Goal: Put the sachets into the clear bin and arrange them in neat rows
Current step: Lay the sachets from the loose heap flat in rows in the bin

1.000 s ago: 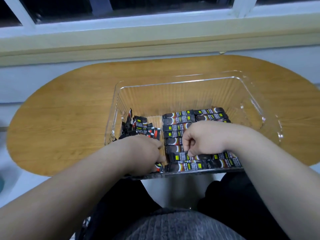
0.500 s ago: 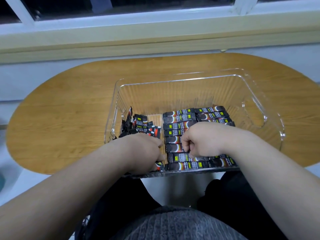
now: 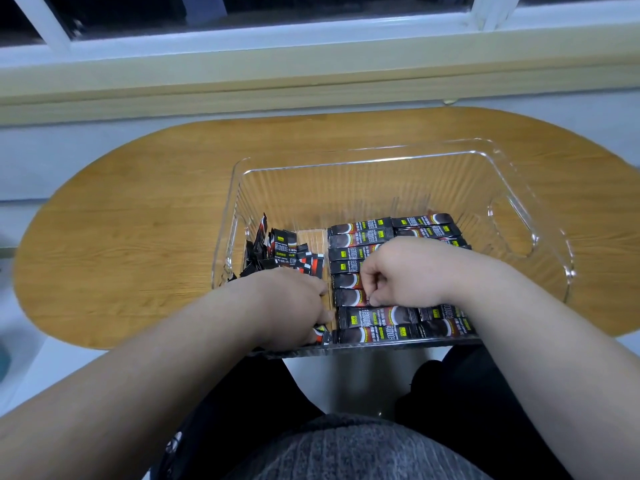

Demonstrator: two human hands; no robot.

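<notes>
Your right hand [image 3: 405,271] sits at the centre of the frame over the laid sachets [image 3: 360,237]. Its fingers are curled tight, and the tips pinch the edge of one sachet [image 3: 349,296] in the left column. Your left hand [image 3: 291,306] is just left of it, knuckles up, down in the near left corner of the clear bin [image 3: 381,192]. Its fingers are hidden under the hand, so you cannot tell whether it holds anything. Every sachet in view is inside the bin: two flat columns in its lower right part, and a loose heap [image 3: 284,247] against its left wall.

To do this step well, I judge you should square the pinched sachet against its neighbours, with long edges touching and ends flush with the column. Press it flat before you let go. Feed from the heap one at a time, because a handful would likely skew the rows. The wrappers look slick, so slide them rather than drop them.

The bin rests on an oval wooden table [image 3: 138,220], with its near wall right at the table's near edge. A pale sill [image 3: 311,84] and a white window frame [image 3: 242,39] with dark glass run across the top of the frame.
</notes>
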